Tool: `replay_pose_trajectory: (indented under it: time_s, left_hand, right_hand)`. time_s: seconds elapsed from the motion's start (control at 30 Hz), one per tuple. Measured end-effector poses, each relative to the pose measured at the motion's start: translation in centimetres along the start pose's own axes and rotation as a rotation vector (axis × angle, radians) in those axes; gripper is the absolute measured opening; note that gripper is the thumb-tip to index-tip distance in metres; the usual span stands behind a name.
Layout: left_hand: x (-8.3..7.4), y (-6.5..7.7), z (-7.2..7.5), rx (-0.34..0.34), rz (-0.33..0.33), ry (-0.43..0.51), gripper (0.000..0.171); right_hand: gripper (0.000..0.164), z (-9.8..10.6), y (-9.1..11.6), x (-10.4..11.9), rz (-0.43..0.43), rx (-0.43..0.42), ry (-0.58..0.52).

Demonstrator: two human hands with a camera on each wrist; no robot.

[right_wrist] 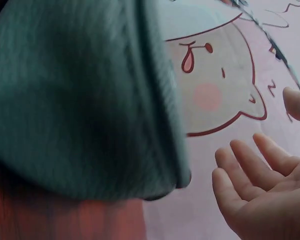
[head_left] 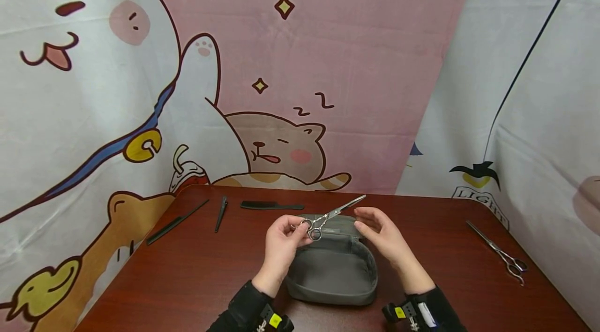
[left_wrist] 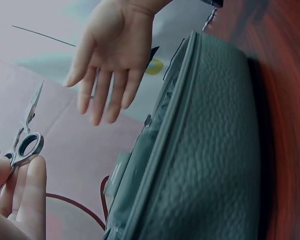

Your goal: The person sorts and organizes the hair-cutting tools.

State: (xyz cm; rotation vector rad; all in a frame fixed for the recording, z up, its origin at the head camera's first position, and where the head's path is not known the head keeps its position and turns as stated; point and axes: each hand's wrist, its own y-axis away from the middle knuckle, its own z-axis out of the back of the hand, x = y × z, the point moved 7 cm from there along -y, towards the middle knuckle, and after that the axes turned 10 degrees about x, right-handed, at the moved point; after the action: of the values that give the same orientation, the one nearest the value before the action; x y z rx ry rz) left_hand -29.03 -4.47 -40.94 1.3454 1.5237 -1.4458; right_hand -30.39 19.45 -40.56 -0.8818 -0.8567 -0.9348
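A pair of silver scissors (head_left: 332, 214) is held by its finger rings in my left hand (head_left: 284, 242), blades pointing up and to the right. In the left wrist view the thumb and fingers pinch the scissors (left_wrist: 26, 135) at the handle. My right hand (head_left: 385, 235) hovers near the blade tips, its fingers loosely spread and nothing in them; the right wrist view shows the same hand (right_wrist: 265, 190) palm up. Below both hands stands a grey zippered case (head_left: 332, 274), its lid folded back and its inside bare. The textured side of the case (left_wrist: 210, 140) fills much of the left wrist view.
On the brown table (head_left: 211, 280) lie a long thin black comb (head_left: 175, 222), a small dark clip-like item (head_left: 221, 214) and a black handled comb (head_left: 272, 205). A second pair of scissors (head_left: 501, 255) rests at the right edge. Patterned cloth (head_left: 365, 61) hangs behind.
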Motion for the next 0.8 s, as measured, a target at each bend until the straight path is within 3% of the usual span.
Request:
replay_pose_trajectory:
  time_s: [0.33,0.53,0.8]
  left_hand:
    - [0.4,0.2,2.1,-0.035,0.036,0.001,0.009]
    - [0.8,0.3,3.3,-0.057,0.059,-0.019,0.016]
    - [0.9,0.5,4.8,-0.091,0.088,-0.06,0.016]
  right_hand:
    - [0.062,1.3,-0.2,-2.5,-0.173,0.031,-0.005]
    - [0.065,1.7,-0.3,-3.9,-0.251,0.044,0.005]
    - [0.067,1.5,-0.3,-5.6,-0.317,0.083,-0.06]
